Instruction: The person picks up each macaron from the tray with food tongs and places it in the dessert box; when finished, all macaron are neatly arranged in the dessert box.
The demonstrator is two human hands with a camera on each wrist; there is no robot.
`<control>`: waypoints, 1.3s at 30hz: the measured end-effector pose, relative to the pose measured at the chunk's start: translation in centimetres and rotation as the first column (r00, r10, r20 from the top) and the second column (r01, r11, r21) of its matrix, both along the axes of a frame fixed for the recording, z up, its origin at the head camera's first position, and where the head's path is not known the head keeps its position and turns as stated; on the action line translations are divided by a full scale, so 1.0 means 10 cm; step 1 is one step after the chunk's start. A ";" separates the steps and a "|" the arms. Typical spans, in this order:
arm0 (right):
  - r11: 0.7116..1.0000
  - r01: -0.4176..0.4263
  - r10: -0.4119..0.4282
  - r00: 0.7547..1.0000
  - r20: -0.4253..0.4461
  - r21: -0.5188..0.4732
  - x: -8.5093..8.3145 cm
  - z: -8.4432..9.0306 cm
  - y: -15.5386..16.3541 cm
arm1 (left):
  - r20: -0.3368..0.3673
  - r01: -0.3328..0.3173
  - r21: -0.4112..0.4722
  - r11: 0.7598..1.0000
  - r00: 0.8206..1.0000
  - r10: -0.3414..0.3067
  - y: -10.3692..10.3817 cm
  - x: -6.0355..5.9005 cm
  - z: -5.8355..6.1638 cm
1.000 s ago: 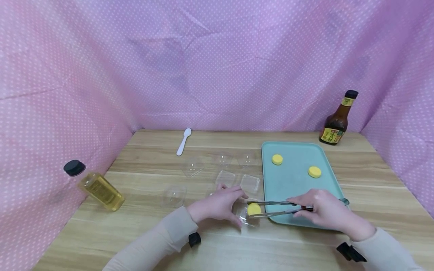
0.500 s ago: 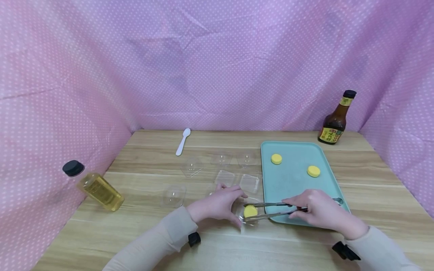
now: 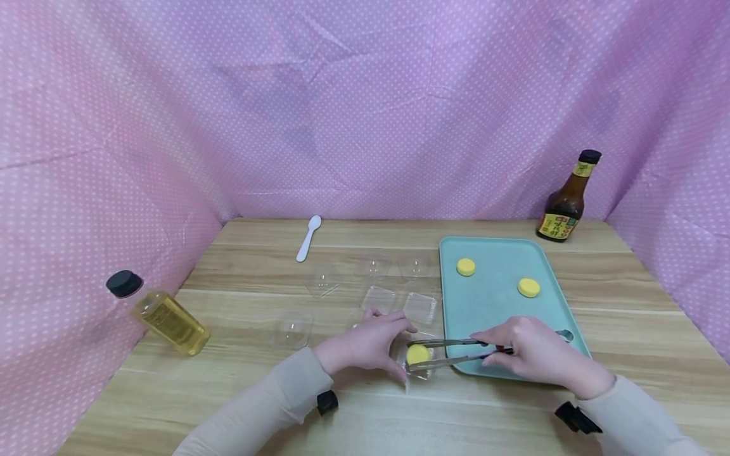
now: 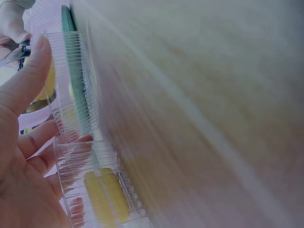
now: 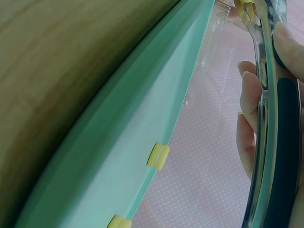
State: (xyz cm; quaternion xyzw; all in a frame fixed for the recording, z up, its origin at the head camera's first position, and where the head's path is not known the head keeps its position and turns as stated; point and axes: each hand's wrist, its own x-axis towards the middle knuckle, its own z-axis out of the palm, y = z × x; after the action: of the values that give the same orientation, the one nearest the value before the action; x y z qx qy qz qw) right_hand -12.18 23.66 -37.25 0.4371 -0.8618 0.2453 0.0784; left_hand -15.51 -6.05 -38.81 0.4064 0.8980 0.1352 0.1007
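Note:
My right hand (image 3: 527, 353) grips metal tongs (image 3: 450, 352) that point left across the near edge of a teal tray (image 3: 490, 316). The tongs pinch a yellow disc (image 3: 417, 354) inside a small clear plastic container (image 3: 423, 372) just left of the tray. My left hand (image 3: 367, 345) holds that container, thumb at its near side and fingers at its far side. In the left wrist view my thumb (image 4: 26, 78) lies against the ribbed clear container (image 4: 76, 85). In the right wrist view my fingers (image 5: 247, 99) wrap the tongs (image 5: 266, 123).
Two more yellow discs (image 3: 466, 266) (image 3: 528, 287) lie on the tray. Several empty clear containers (image 3: 376, 297) sit left of it. A white spoon (image 3: 308, 237) lies at the back, a brown sauce bottle (image 3: 566, 204) back right, an oil bottle (image 3: 162, 313) far left. Pink cloth walls surround the table.
My right hand and the tongs have slid a little to the left, carrying the yellow disc further into the clear container. The left hand has stayed in place.

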 end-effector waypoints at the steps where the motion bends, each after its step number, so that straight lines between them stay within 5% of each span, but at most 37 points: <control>1: 1.000 0.004 -0.004 1.000 0.002 0.005 0.00 0.00 0.00 | 0.003 0.000 0.000 1.000 1.000 0.000 0.00 0.00 0.00; 23: 1.000 0.027 -0.027 0.998 0.063 0.002 0.01 0.06 0.03 | 0.004 0.000 -0.003 1.000 1.000 0.000 0.00 0.01 0.01; 39: 0.997 0.044 -0.046 0.998 -0.040 -0.058 0.00 0.06 0.15 | 0.030 -0.008 -0.021 1.000 1.000 0.008 0.01 0.02 0.04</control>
State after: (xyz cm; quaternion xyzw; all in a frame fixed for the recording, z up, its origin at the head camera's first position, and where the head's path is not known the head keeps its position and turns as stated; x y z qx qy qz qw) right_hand -12.18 25.20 -36.61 0.4202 -0.8621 0.2590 0.1141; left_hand -15.36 -5.91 -38.37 0.3996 0.8994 0.1323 0.1179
